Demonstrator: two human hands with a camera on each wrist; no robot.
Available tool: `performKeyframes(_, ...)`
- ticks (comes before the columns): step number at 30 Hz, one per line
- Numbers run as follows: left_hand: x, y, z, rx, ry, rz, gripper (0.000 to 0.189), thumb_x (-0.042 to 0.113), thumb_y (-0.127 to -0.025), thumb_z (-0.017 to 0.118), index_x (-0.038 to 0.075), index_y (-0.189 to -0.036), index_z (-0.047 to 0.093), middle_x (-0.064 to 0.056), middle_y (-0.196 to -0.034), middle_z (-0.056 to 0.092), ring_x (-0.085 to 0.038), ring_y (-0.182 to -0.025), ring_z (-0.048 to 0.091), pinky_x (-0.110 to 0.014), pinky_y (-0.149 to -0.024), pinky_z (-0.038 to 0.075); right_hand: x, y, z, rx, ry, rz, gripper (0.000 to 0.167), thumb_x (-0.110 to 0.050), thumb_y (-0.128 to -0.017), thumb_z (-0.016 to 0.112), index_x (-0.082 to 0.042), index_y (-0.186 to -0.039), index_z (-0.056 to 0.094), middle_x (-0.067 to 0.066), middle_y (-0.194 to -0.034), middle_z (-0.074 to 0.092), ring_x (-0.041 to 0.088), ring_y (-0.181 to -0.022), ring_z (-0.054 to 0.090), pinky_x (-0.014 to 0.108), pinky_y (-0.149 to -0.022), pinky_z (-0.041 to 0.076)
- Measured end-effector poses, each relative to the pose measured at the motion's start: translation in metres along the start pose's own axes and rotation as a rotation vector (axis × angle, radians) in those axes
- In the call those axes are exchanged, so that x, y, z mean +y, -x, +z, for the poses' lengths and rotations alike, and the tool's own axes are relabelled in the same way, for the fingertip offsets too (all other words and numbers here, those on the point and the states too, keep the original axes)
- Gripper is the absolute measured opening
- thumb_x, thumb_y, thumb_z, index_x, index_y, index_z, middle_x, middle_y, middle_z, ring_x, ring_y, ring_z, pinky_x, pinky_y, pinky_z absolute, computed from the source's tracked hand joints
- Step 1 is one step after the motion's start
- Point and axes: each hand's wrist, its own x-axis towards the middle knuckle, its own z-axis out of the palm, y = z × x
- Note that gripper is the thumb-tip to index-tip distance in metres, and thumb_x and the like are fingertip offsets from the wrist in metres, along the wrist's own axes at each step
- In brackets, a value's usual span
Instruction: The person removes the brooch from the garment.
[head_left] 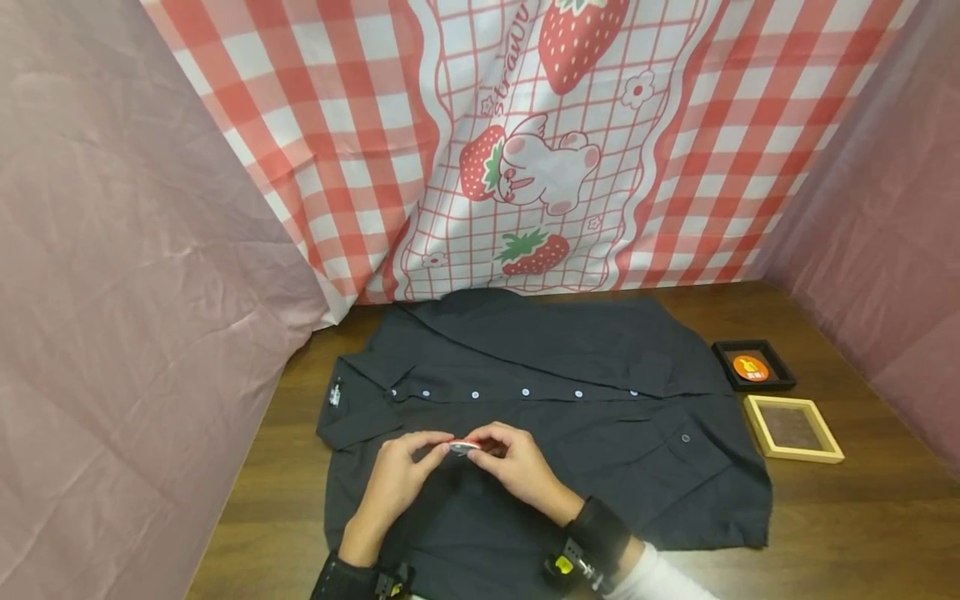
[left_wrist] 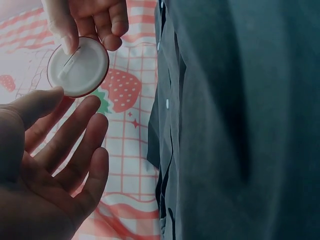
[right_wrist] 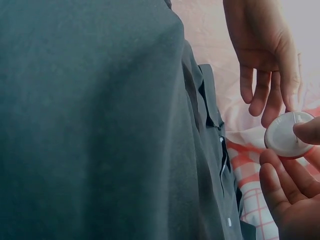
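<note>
Above the dark button-up shirt (head_left: 585, 467), both hands meet at a round pin badge (left_wrist: 85, 75) with a red rim. Its white back and metal pin face the wrist cameras. My left hand (head_left: 397, 475) pinches the badge's edge between thumb and forefinger, its other fingers loosely spread in the left wrist view. From the other side my right hand (head_left: 521, 471) grips it, and the thumb lies over the pin in the right wrist view. The badge's front is hidden. Beneath the hands the shirt lies spread out, collar to the left, its white buttons in a row.
To the shirt's right, a black frame (head_left: 784, 376) holding an orange round badge (head_left: 751, 368) lies on the wooden table (head_left: 885, 508). Nearer stands a light wooden frame (head_left: 831, 432). A red checked strawberry cloth (head_left: 360, 150) hangs behind; pink cloth (head_left: 150, 292) covers the sides.
</note>
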Motion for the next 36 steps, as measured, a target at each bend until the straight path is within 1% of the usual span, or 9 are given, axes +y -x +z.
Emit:
performKeyframes(3, 0.000, 0.000, 0.000, 0.002, 0.014, 0.015, 0.016, 0.017, -0.086, 0.073, 0.012, -0.101, 0.077, -0.002, -0.097, 0.077, -0.018, -0.094, 0.072, -0.040, -0.083, 0.057, -0.001, 0.000, 0.001, 0.013, 0.021, -0.002, 0.013, -0.002, -0.083, 0.073, -0.003, -0.096, 0.073, 0.011, -0.088, 0.071, -0.001, -0.076, 0.060, 0.019, -0.068, 0.055)
performKeyframes(8, 0.001, -0.002, -0.003, 0.060, 0.053, 0.069, 0.016, 0.014, -0.084, 0.075, 0.014, -0.099, 0.078, -0.001, -0.095, 0.077, -0.016, -0.090, 0.073, -0.035, -0.078, 0.059, -0.004, -0.002, 0.002, 0.024, 0.052, -0.026, 0.012, -0.005, -0.084, 0.074, -0.005, -0.096, 0.073, 0.009, -0.088, 0.070, 0.004, -0.076, 0.061, 0.020, -0.068, 0.055)
performKeyframes(10, 0.001, -0.002, -0.003, 0.077, 0.057, 0.071, 0.016, 0.014, -0.083, 0.076, 0.014, -0.099, 0.078, -0.001, -0.094, 0.077, -0.015, -0.089, 0.074, -0.034, -0.076, 0.059, -0.005, -0.003, 0.003, 0.031, 0.059, -0.039, 0.013, -0.005, -0.084, 0.074, -0.004, -0.096, 0.073, 0.010, -0.088, 0.070, 0.006, -0.076, 0.062, 0.020, -0.068, 0.056)
performKeyframes(13, 0.001, -0.001, -0.003, 0.078, 0.049, 0.067, 0.016, 0.014, -0.083, 0.076, 0.014, -0.098, 0.078, -0.001, -0.094, 0.077, -0.015, -0.088, 0.074, -0.033, -0.075, 0.059, -0.004, -0.003, 0.005, 0.050, 0.079, -0.059, 0.013, -0.002, -0.082, 0.074, -0.003, -0.096, 0.073, 0.011, -0.086, 0.070, 0.009, -0.075, 0.063, 0.021, -0.067, 0.055)
performKeyframes(19, 0.001, 0.001, 0.001, 0.072, 0.065, 0.069, 0.014, 0.013, -0.082, 0.076, 0.012, -0.096, 0.078, -0.002, -0.092, 0.077, -0.015, -0.087, 0.074, -0.032, -0.075, 0.059, -0.003, -0.001, 0.007, 0.129, 0.130, -0.115, 0.013, 0.000, -0.081, 0.074, -0.006, -0.092, 0.074, 0.004, -0.082, 0.069, 0.007, -0.071, 0.061, 0.020, -0.064, 0.054)
performKeyframes(28, 0.003, 0.000, 0.001, 0.094, 0.011, 0.103, 0.012, 0.014, -0.080, 0.078, 0.012, -0.092, 0.079, -0.004, -0.088, 0.078, -0.016, -0.081, 0.074, -0.030, -0.069, 0.059, -0.002, 0.001, 0.011, 0.216, 0.230, -0.191, 0.012, 0.000, -0.079, 0.075, -0.006, -0.089, 0.072, -0.001, -0.074, 0.064, 0.003, -0.066, 0.057, 0.019, -0.059, 0.050)
performKeyframes(32, 0.003, 0.000, 0.002, 0.121, -0.013, 0.118, 0.013, 0.013, -0.079, 0.079, 0.012, -0.091, 0.079, -0.004, -0.087, 0.078, -0.016, -0.079, 0.074, -0.028, -0.065, 0.058, -0.005, 0.001, 0.012, 0.229, 0.238, -0.191, 0.011, -0.002, -0.081, 0.074, -0.006, -0.090, 0.072, 0.000, -0.075, 0.064, 0.004, -0.067, 0.058, 0.022, -0.059, 0.053)
performKeyframes(36, 0.002, 0.000, 0.003, 0.150, -0.030, 0.145, 0.013, 0.012, -0.077, 0.080, 0.013, -0.090, 0.080, -0.003, -0.083, 0.077, -0.014, -0.070, 0.071, -0.024, -0.058, 0.053, -0.007, 0.001, 0.013, 0.244, 0.255, -0.190, 0.009, -0.002, -0.082, 0.073, -0.005, -0.091, 0.072, 0.000, -0.074, 0.064, 0.004, -0.066, 0.058, 0.024, -0.059, 0.054)
